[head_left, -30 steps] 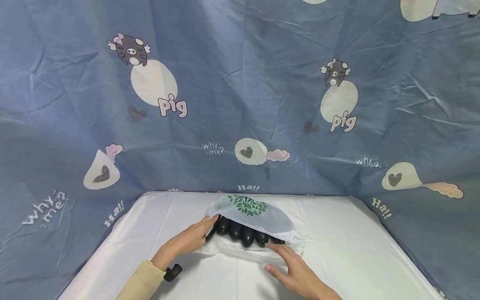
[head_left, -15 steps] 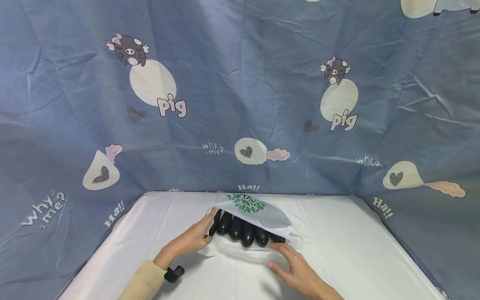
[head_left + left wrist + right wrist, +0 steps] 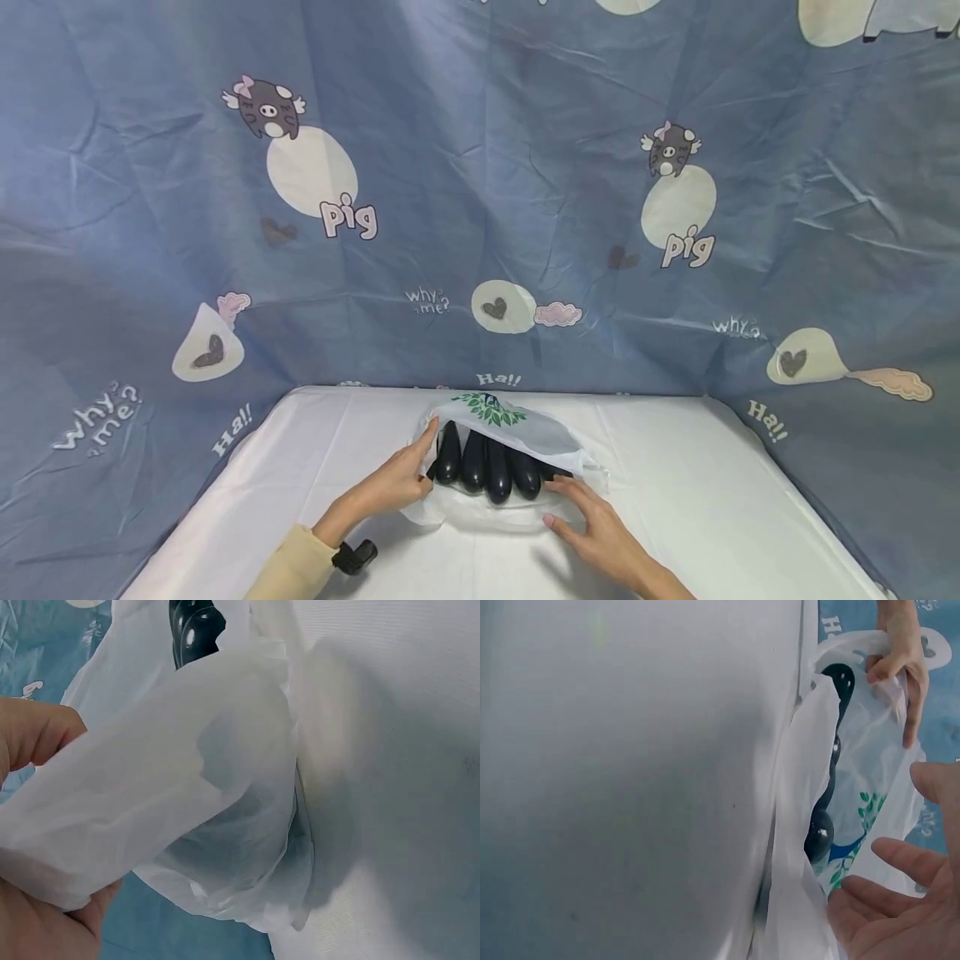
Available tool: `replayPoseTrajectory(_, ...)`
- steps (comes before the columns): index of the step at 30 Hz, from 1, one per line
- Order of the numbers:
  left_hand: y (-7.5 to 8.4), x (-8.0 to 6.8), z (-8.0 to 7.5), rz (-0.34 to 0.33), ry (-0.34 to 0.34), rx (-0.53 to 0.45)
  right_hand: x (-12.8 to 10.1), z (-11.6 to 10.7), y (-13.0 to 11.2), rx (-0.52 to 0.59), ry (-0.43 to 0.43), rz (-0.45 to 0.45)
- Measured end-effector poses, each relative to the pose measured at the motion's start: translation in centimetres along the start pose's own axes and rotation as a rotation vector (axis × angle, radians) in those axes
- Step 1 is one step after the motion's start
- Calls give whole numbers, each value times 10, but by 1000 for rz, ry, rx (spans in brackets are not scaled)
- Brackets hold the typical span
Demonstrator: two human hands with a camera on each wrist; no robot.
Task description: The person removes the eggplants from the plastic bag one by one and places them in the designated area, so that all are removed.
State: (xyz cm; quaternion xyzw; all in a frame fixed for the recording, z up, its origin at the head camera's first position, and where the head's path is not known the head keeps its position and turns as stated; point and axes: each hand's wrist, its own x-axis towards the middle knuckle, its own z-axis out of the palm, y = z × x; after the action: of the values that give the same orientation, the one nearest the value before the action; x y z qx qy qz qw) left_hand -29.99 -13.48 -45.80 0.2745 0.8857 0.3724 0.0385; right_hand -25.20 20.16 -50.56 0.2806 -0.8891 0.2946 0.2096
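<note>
A thin white plastic bag (image 3: 517, 427) with a green leaf print lies at the back middle of the white table (image 3: 712, 500). Several dark, glossy eggplants (image 3: 487, 465) lie side by side in its open mouth. My left hand (image 3: 408, 477) pinches the bag's left rim and holds it up; in the left wrist view the film of the bag (image 3: 187, 787) is bunched between thumb and fingers. My right hand (image 3: 579, 510) lies with straight fingers at the bag's right lower edge. In the right wrist view it is open (image 3: 900, 900) beside the eggplants (image 3: 831, 776).
A blue cloth backdrop (image 3: 480, 167) printed with cartoon pigs and words hangs behind the table and wraps both sides. A black device (image 3: 356, 557) sits at my left wrist, below a beige sleeve. White table surface stretches left, right and in front of the bag.
My left hand has drawn the bag's rim up and back, so more of the eggplants shows. My right hand has slid forward to the bag's right edge.
</note>
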Motion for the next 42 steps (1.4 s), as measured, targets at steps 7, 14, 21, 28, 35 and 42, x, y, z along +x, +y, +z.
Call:
replayPoseTrajectory(7,5,0,-1,-42,40,63,8,1,2,1,41,-26)
replayPoseTrajectory(14,10,4,-1,-50,82,66,15,1,1,4,39,2)
replayPoseTrajectory(21,14,6,-2,-51,85,47,22,-3,4,10,69,61)
replayPoseTrajectory(28,15,9,-4,-37,95,77,30,-10,9,38,60,136)
replayPoseTrajectory(35,18,11,-5,-59,121,126,32,-11,17,48,57,201)
replayPoseTrajectory(42,23,15,-3,-40,134,114,39,-14,21,90,60,252)
